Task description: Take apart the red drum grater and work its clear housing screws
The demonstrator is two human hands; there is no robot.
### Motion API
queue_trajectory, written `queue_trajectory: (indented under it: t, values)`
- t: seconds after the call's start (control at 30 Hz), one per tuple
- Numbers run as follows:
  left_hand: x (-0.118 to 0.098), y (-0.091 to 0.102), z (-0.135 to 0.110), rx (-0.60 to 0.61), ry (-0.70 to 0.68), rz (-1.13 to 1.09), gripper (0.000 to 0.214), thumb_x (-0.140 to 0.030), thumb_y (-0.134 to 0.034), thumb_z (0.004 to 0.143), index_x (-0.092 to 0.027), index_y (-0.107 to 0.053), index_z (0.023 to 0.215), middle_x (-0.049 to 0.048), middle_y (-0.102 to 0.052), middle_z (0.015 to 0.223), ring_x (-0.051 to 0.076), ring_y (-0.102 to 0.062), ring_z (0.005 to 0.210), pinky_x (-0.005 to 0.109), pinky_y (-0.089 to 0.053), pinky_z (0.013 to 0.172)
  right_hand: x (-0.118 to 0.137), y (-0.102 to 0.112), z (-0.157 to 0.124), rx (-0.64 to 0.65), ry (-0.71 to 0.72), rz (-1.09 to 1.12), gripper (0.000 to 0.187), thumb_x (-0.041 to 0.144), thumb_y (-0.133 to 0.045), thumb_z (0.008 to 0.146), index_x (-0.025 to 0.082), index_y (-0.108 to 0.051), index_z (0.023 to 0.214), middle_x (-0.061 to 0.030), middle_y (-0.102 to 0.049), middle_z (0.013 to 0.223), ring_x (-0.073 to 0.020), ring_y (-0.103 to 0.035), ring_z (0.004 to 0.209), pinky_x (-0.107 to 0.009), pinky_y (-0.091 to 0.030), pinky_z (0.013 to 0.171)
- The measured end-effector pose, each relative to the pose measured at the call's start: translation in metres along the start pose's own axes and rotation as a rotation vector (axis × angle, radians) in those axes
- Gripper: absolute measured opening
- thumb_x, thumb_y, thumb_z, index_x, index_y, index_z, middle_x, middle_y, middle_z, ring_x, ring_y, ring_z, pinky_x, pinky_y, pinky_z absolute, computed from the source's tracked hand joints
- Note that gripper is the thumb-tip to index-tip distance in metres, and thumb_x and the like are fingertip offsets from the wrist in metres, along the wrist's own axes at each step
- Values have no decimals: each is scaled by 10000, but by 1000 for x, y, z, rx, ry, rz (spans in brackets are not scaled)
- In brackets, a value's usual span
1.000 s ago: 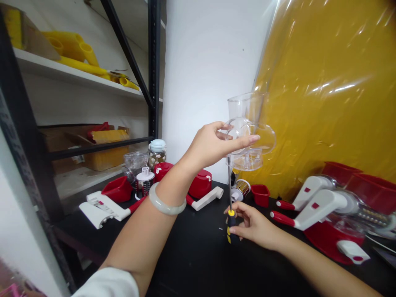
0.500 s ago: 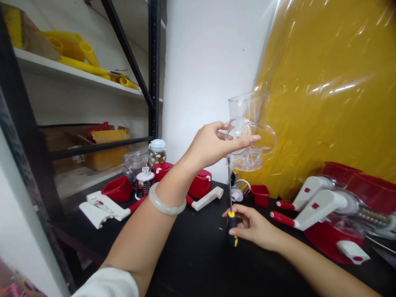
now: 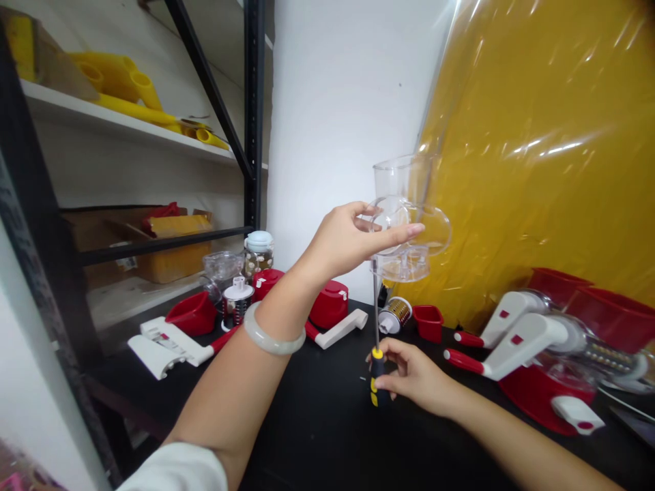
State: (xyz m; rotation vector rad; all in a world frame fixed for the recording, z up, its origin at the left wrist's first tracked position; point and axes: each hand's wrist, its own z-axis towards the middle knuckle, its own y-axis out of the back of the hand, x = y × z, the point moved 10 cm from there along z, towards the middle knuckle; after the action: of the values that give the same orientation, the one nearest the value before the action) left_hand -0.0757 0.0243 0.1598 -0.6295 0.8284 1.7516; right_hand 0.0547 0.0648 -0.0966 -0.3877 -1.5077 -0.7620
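My left hand is raised at mid frame and closed round a clear plastic housing with a tall square chute on top. Below it my right hand pinches the black and yellow handle of a screwdriver. The screwdriver stands upright, its thin shaft reaching up to the underside of the clear housing. A pale bangle sits on my left wrist.
On the black table lie red and white grater parts: a red base with a white crank, a small red cup, a metal drum, assembled graters at right. A black shelf rack stands left, yellow plastic sheeting right.
The screwdriver handle has turned in my right fingers, its yellow stripe showing on a different side. The clear housing stays held in the same place.
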Motion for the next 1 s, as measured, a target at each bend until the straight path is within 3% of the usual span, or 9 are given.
queue_trajectory:
  t: [0.1, 0.23, 0.33, 0.47, 0.53, 0.73, 0.9, 1.0]
  values:
    - [1, 1, 1, -1, 7, -12, 701, -626, -880, 638, -151, -674, 1111, 73, -716, 903, 183, -689, 821, 278, -524, 674, 5, -2, -3, 18, 17, -9, 587, 444, -895, 706, 241, -641, 1195, -39, -659, 1098, -90, -623, 713, -245, -555, 591]
    - [2, 3, 0, -17, 24, 1, 747, -624, -891, 623, -144, -665, 1150, 107, -734, 985, 197, -703, 860, 291, -551, 701, 15, -8, -6, 89, 39, -20, 679, 440, -826, 797, 267, -557, 1397, -108, -691, 1229, -191, -670, 1000, -289, -589, 693]
    - [3, 3, 0, -12, 41, 6, 789, -622, -901, 609, -145, -659, 1189, 115, -735, 1012, 213, -708, 880, 307, -563, 713, 11, -7, -2, 68, 23, -19, 603, 446, -858, 754, 232, -627, 1269, -81, -704, 1113, -188, -674, 949, -266, -578, 640]
    - [1, 3, -1, 0, 43, 0, 759, -559, -921, 614, -140, -663, 1192, 112, -731, 1024, 217, -710, 900, 318, -569, 747, 1, -4, 4, 18, 17, -13, 513, 446, -916, 664, 203, -635, 1016, 0, -639, 972, -78, -597, 659, -239, -553, 564]
    - [1, 2, -1, 7, 44, -7, 759, -551, -924, 610, -138, -664, 1192, 111, -730, 1021, 218, -711, 901, 319, -570, 754, 1, -3, 3, 13, 22, -13, 513, 459, -909, 674, 202, -634, 1022, 8, -623, 982, -53, -559, 617, -243, -558, 567]
    - [0, 4, -1, -8, 46, 7, 773, -584, -917, 602, -138, -669, 1183, 117, -729, 1030, 228, -714, 907, 332, -571, 759, 13, -7, -4, 93, 45, 10, 672, 516, -834, 768, 234, -598, 1330, -95, -680, 1203, -127, -641, 841, -300, -605, 694]
    - [1, 3, -1, -4, 42, 15, 789, -625, -896, 611, -141, -666, 1191, 127, -735, 1043, 230, -712, 907, 341, -571, 755, 3, -3, 2, 26, 29, -4, 530, 471, -895, 695, 193, -650, 1074, -26, -655, 1009, -95, -629, 700, -251, -574, 583]
    - [2, 3, -1, 1, 41, 15, 777, -620, -891, 626, -144, -663, 1197, 133, -735, 1066, 227, -712, 918, 343, -573, 774, 0, 0, 3, -6, 30, -27, 503, 429, -909, 684, 188, -656, 1046, -13, -627, 1024, -47, -577, 620, -216, -541, 530]
